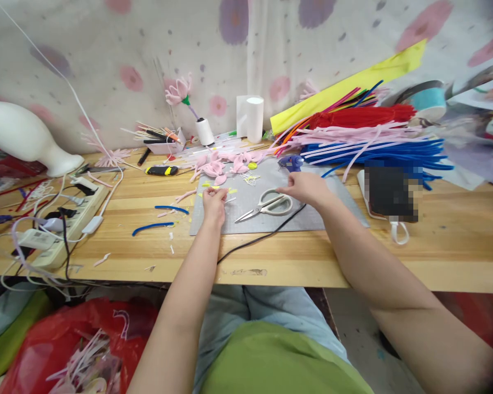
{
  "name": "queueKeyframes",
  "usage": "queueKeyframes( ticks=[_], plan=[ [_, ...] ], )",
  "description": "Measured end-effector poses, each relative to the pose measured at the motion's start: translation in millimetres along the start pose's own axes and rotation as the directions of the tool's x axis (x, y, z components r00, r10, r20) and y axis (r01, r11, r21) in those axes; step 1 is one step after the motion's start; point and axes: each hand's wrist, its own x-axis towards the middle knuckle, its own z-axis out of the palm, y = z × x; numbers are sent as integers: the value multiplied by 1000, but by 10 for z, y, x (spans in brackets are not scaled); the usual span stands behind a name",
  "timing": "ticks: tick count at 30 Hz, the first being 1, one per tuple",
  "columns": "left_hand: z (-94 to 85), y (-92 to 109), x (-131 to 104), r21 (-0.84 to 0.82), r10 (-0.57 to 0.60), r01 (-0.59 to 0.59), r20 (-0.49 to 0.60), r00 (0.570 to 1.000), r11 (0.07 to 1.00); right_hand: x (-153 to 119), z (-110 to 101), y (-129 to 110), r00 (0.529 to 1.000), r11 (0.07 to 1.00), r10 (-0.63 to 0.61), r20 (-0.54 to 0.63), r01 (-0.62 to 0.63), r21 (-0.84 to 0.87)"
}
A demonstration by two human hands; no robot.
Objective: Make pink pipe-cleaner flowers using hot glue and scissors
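Note:
My left hand (214, 205) is closed in a pinch over the left part of the grey cutting mat (312, 210). A thin pale piece (230, 200) shows beside its fingertips; what they grip is too small to make out. The fingers of my right hand (299, 186) are closed at the handle of the scissors (263, 208), whose blades point left, slightly apart. Just behind that hand lies a blue glue gun (291, 162), partly hidden. Pink fuzzy petals (216, 168), white stamens with yellow tips (250, 179) and yellow scraps (207, 185) lie at the mat's back.
Blue (373, 150), pink and red pipe cleaners (361, 116) are heaped at back right. A phone (390, 194) lies right of the mat. Left are a utility knife (161, 171), blue stem pieces (153, 227) and a power strip (72, 221). A black cable (258, 239) crosses the mat's front.

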Motion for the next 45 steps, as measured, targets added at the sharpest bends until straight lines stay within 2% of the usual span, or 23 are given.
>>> queueKeyframes(
  ticks=[3, 6, 9, 12, 15, 18, 22, 25, 31, 36, 41, 45],
  plan=[
    [3, 15, -13, 14, -12, 12, 0, 1000, 1000, -49, 142, -274, 972, 964, -233, 33, 227, 138],
    [-1, 17, -23, 25, -13, 12, 26, 1000, 1000, -52, 357, -554, 904, 878, -427, 30, 406, 254],
    [-6, 14, -28, 35, -6, 4, 55, 998, 999, -30, 500, -755, 870, 850, -493, -7, 483, 210],
    [-10, 1, -21, 47, 5, -7, 61, 998, 999, -7, 538, -874, 856, 846, -515, -52, 517, 130],
    [-15, -21, -13, 68, 14, -17, 55, 998, 998, 15, 531, -930, 856, 853, -515, -48, 517, 73],
    [-17, -38, -22, 143, 16, -24, 55, 998, 989, 47, 534, -925, 885, 882, -465, -24, 466, 69],
    [-8, -36, -49, 222, 40, -52, 57, 998, 974, 108, 568, -836, 931, 909, -365, 21, 352, 223],
    [-3, -35, -53, 212, 60, -67, 41, 997, 975, 159, 610, -752, 941, 884, -331, 67, 284, 372],
    [-17, -34, -40, 182, 65, -74, 55, 996, 980, 213, 666, -670, 920, 823, -369, 130, 259, 505],
    [-34, 2, -47, 237, 95, -129, 151, 984, 963, 173, 575, -677, 899, 856, -400, 179, 297, 423],
    [-26, -11, -78, 293, 62, -141, 264, 963, 946, 153, 529, -701, 878, 861, -437, 198, 344, 374],
    [-27, -31, -91, 271, 118, -178, 221, 968, 946, 158, 532, -717, 865, 856, -442, 239, 327, 400]
  ],
)
